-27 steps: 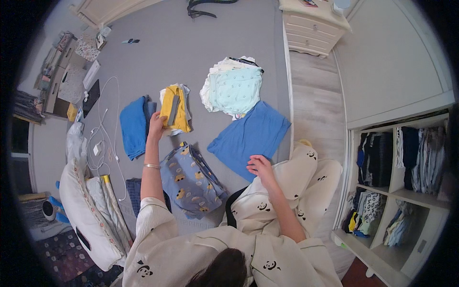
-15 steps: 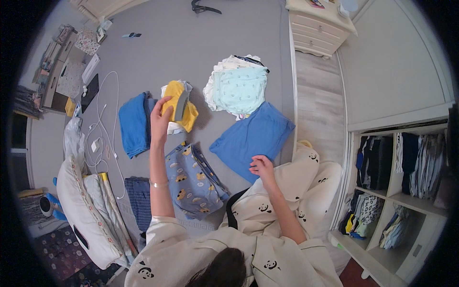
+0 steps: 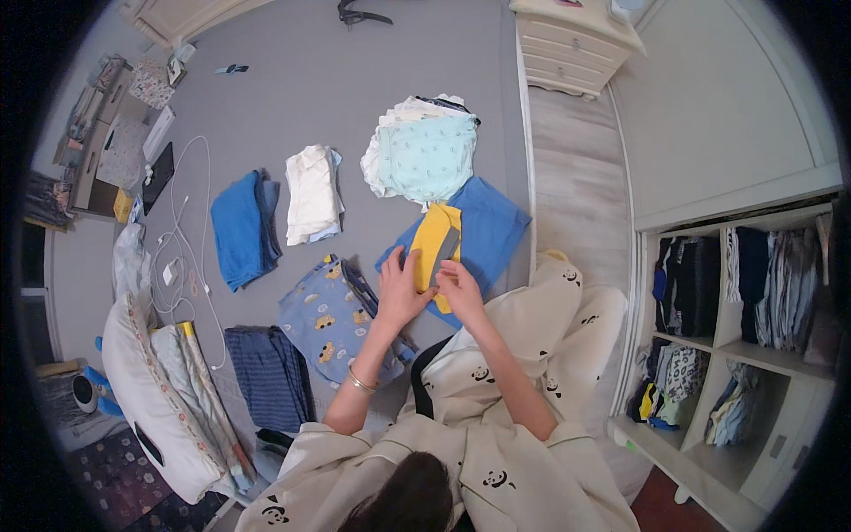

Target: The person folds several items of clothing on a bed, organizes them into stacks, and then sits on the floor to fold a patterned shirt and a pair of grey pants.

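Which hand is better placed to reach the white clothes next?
Probably the left hand: it's nearer the white clothes. The right hand sits farther off. Both are at the yellow garment.

White pillow (image 3: 158,403) near a white charger (image 3: 171,271), cream drawer unit (image 3: 567,60) beside the grey bed (image 3: 425,53)

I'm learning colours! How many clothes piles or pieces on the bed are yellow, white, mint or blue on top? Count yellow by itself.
Yellow: 1, yellow-and-grey folded garment
White: 1, white-topped folded stack
Mint: 1, mint-topped cloth pile
Blue: 4, bright blue folded stack, flat plain blue cloth, yellow-patterned blue bundle, dark blue striped cloth
Total: 7
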Action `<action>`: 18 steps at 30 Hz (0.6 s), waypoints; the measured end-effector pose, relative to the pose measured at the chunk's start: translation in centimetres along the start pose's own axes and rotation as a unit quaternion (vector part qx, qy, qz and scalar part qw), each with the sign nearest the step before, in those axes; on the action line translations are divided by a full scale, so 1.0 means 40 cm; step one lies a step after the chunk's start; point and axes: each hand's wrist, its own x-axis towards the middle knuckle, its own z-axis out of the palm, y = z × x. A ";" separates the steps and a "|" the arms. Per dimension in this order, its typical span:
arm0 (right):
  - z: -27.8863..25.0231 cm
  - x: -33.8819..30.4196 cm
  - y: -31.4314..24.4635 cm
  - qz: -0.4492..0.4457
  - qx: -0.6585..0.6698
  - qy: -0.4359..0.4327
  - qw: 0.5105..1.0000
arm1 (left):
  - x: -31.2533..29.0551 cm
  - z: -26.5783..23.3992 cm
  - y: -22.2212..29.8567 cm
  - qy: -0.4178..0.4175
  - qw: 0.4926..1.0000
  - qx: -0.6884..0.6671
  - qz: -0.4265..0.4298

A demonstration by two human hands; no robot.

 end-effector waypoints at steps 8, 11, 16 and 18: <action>0.029 0.012 0.043 -0.004 -0.036 0.076 0.996 | 0.001 0.000 0.032 -0.029 0.989 0.109 0.093; 0.040 0.007 0.010 0.048 0.030 0.055 0.997 | 0.000 0.007 0.003 -0.021 0.993 0.054 0.100; 0.028 0.048 0.008 0.155 0.236 0.035 0.959 | -0.016 -0.018 0.008 0.030 0.991 -0.019 0.132; 0.037 0.067 0.008 0.179 0.199 0.030 0.963 | -0.021 -0.026 0.000 0.048 0.987 -0.015 0.153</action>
